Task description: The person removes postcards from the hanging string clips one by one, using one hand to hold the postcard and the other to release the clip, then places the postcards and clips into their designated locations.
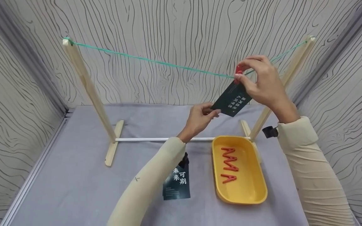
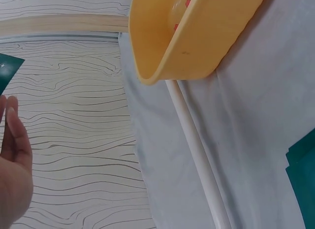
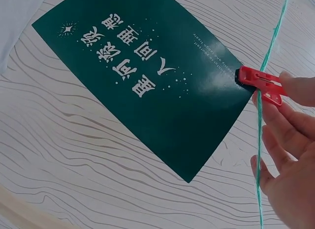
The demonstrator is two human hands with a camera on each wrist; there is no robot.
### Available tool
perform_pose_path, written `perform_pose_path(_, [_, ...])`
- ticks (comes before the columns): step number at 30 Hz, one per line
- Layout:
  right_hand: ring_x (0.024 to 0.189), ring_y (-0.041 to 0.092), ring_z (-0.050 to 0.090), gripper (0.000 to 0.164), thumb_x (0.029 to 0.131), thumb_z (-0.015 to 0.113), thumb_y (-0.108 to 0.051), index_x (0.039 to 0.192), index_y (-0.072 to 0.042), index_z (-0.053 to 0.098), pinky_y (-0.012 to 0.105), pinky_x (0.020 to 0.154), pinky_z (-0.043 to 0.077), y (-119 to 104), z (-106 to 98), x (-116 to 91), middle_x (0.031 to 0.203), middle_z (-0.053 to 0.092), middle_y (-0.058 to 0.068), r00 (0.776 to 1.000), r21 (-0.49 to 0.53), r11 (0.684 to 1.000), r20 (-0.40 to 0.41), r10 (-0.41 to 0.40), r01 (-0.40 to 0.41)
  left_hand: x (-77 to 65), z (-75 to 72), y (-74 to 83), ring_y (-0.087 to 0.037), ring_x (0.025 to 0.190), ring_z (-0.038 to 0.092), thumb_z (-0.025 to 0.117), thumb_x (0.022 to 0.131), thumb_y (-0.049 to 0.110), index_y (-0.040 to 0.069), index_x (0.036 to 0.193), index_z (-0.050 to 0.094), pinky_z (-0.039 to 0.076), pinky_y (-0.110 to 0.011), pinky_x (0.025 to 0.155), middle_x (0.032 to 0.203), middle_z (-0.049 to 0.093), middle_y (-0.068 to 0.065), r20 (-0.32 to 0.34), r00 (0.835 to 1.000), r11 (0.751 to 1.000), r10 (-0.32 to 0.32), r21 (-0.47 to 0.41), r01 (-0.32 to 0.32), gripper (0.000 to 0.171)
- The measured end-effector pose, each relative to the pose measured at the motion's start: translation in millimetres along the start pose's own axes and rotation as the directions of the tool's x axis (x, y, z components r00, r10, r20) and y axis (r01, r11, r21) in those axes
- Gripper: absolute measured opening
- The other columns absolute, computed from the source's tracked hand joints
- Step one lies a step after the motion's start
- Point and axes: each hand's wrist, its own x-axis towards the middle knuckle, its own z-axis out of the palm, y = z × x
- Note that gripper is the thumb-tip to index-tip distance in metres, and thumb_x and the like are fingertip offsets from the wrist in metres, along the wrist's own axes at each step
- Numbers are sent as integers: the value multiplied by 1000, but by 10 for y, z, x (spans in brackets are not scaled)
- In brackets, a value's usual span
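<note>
A dark green card (image 3: pixel 142 76) with white characters hangs at a slant under a green string (image 1: pixel 156 61). At its upper corner, a red clothespin (image 3: pixel 261 83) bites the card beside the string. My right hand (image 1: pixel 262 80) pinches this clothespin's handles between thumb and fingers. Lower down, my left hand (image 1: pixel 200 117) holds the card's lower left corner, thumb in front and fingers behind. The left wrist view catches only part of the left hand (image 2: pixel 15 160) and the card's tip (image 2: pixel 7 69).
Wooden posts (image 1: pixel 88 84) carry the string, with a white rod (image 1: pixel 143 139) joining their feet. A yellow bin (image 1: pixel 240 194) at right holds several red clothespins (image 1: pixel 229 179). More green cards (image 1: pixel 178 188) lie on the grey cloth, partly behind my left sleeve.
</note>
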Motion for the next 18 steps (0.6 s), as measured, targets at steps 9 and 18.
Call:
perform_pose_path(9, [116, 27, 55, 20, 91, 70, -20, 105, -6, 65, 50, 108, 40, -4, 13, 29, 106, 69, 11, 997, 11, 997, 36, -73, 73, -4, -40, -14, -13, 88, 72, 66, 94, 29, 24, 105, 71, 58, -20, 80, 92, 75, 6, 7, 1000, 1000, 24, 5, -24, 13])
perform_pose_path(18, [84, 14, 65, 12, 92, 68, -15, 91, -4, 64, 7, 84, 45, -21, 40, -4, 91, 73, 5, 990, 80, 987, 14, -137, 136, -67, -27, -52, -15, 89, 72, 68, 93, 28, 25, 106, 71, 58, -21, 82, 95, 75, 6, 8, 1000, 999, -16, -30, 16, 14])
